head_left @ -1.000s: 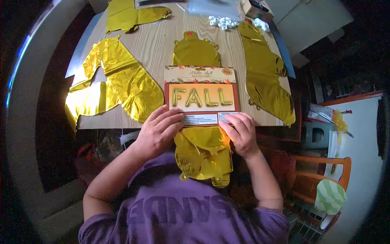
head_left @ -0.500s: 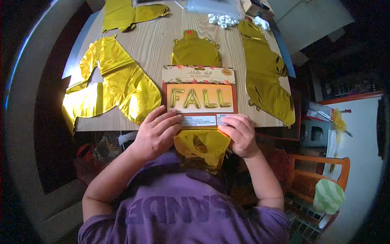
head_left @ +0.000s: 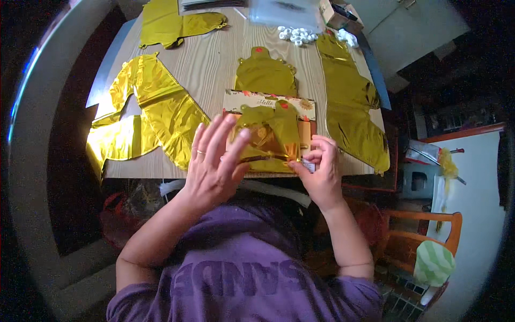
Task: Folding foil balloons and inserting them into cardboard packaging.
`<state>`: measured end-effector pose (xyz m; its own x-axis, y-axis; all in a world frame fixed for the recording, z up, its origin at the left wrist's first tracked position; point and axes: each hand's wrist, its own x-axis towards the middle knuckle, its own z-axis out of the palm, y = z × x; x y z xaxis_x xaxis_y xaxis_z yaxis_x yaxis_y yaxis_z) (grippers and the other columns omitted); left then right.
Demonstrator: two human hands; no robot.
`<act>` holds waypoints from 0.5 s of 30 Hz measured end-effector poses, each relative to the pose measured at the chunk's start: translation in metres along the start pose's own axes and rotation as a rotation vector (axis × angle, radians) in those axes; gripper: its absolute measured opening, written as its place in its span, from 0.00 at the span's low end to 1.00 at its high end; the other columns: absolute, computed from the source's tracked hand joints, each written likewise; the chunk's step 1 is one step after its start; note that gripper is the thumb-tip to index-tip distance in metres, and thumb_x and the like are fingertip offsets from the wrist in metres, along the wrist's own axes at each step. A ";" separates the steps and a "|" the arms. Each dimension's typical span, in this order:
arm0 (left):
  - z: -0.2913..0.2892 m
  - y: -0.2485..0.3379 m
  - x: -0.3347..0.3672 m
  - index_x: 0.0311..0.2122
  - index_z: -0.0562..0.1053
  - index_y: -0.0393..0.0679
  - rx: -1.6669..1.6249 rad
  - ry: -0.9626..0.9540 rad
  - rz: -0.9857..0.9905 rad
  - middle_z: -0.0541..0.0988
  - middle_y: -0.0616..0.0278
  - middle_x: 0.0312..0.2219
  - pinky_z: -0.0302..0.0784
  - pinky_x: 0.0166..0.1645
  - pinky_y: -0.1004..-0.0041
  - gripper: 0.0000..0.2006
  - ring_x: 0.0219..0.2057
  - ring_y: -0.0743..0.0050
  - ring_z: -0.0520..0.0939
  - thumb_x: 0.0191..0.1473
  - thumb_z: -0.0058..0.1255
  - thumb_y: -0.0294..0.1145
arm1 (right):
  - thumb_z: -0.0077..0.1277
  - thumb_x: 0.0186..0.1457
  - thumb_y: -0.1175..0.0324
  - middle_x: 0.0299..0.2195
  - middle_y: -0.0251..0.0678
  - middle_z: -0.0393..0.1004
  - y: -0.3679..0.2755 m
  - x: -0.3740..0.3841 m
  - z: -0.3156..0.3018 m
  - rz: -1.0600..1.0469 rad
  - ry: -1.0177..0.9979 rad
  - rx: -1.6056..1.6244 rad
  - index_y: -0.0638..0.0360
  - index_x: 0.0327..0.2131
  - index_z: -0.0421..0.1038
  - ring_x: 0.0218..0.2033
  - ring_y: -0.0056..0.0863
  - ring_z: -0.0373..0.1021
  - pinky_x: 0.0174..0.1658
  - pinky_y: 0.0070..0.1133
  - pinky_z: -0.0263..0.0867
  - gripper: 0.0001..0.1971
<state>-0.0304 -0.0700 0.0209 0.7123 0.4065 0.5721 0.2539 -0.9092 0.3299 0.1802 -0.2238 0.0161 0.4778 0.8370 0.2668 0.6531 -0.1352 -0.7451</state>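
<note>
Glossy, creased gold foil [head_left: 284, 130], lobed edge, doubled over flat printed card [head_left: 240, 101]; left hand [head_left: 210, 170] splayed, holding nothing; right hand [head_left: 325, 173] thumb at fold, cannot tell if gripping

I seem to be in a room at home, judging by the wood-grain table [head_left: 206, 72] before me, the wooden chair [head_left: 457, 222] at my right and the plastic stool [head_left: 407, 181] beyond.

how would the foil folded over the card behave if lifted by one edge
The foil would probably flop, since it bends over the card. It looks light, lying flat and thin. Its glossy face may be slippery.
</note>
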 end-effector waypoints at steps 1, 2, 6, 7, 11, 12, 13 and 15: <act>-0.001 -0.002 -0.002 0.64 0.61 0.50 0.008 -0.136 0.026 0.61 0.49 0.63 0.54 0.66 0.48 0.38 0.64 0.48 0.61 0.47 0.62 0.38 | 0.65 0.48 0.71 0.44 0.45 0.68 0.002 0.001 0.000 -0.021 0.013 0.017 0.62 0.48 0.64 0.36 0.31 0.71 0.42 0.26 0.69 0.26; -0.003 -0.003 -0.002 0.64 0.61 0.51 0.016 -0.271 0.053 0.61 0.48 0.63 0.54 0.67 0.48 0.38 0.65 0.48 0.61 0.48 0.61 0.41 | 0.65 0.48 0.71 0.44 0.45 0.68 0.000 0.000 -0.002 -0.075 0.001 -0.083 0.62 0.46 0.65 0.37 0.32 0.70 0.42 0.26 0.69 0.23; -0.011 -0.002 -0.007 0.63 0.64 0.53 -0.023 -0.522 0.032 0.61 0.49 0.64 0.54 0.68 0.50 0.34 0.65 0.49 0.62 0.51 0.57 0.46 | 0.63 0.49 0.72 0.44 0.46 0.68 -0.012 -0.004 -0.005 -0.326 -0.033 -0.475 0.62 0.39 0.69 0.41 0.38 0.69 0.44 0.30 0.68 0.15; -0.013 -0.002 -0.008 0.63 0.64 0.53 -0.055 -0.535 0.023 0.61 0.49 0.64 0.54 0.68 0.50 0.34 0.65 0.49 0.62 0.51 0.57 0.46 | 0.62 0.49 0.72 0.45 0.46 0.68 -0.017 -0.007 -0.004 -0.396 -0.041 -0.572 0.62 0.38 0.70 0.42 0.40 0.69 0.44 0.31 0.68 0.14; -0.005 -0.010 -0.021 0.58 0.70 0.45 -0.025 -0.417 0.183 0.68 0.49 0.59 0.63 0.64 0.51 0.27 0.60 0.49 0.70 0.50 0.54 0.37 | 0.57 0.54 0.60 0.50 0.43 0.68 -0.057 -0.026 0.002 -0.482 -0.017 -0.623 0.59 0.44 0.73 0.52 0.44 0.65 0.54 0.41 0.61 0.17; -0.006 -0.006 -0.022 0.55 0.72 0.42 -0.056 -0.373 0.197 0.71 0.50 0.56 0.67 0.62 0.53 0.25 0.57 0.50 0.73 0.49 0.52 0.33 | 0.53 0.56 0.63 0.50 0.43 0.69 -0.061 -0.031 0.005 -0.428 -0.122 -0.603 0.60 0.47 0.72 0.52 0.43 0.65 0.54 0.40 0.62 0.17; -0.008 -0.003 -0.023 0.55 0.72 0.42 -0.058 -0.374 0.211 0.71 0.50 0.56 0.68 0.62 0.53 0.25 0.57 0.50 0.73 0.49 0.52 0.34 | 0.52 0.56 0.64 0.50 0.44 0.69 -0.059 -0.037 0.011 -0.417 -0.123 -0.637 0.60 0.48 0.72 0.53 0.43 0.65 0.55 0.40 0.62 0.17; -0.012 0.001 -0.025 0.55 0.72 0.43 -0.053 -0.375 0.232 0.71 0.50 0.56 0.68 0.62 0.54 0.25 0.57 0.50 0.73 0.50 0.52 0.34 | 0.50 0.56 0.67 0.50 0.44 0.69 -0.048 -0.047 0.025 -0.403 -0.125 -0.701 0.61 0.50 0.72 0.53 0.43 0.65 0.55 0.40 0.62 0.18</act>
<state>-0.0560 -0.0799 0.0156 0.9373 0.1223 0.3265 0.0320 -0.9627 0.2687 0.1117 -0.2432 0.0242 0.0861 0.9394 0.3317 0.9962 -0.0772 -0.0399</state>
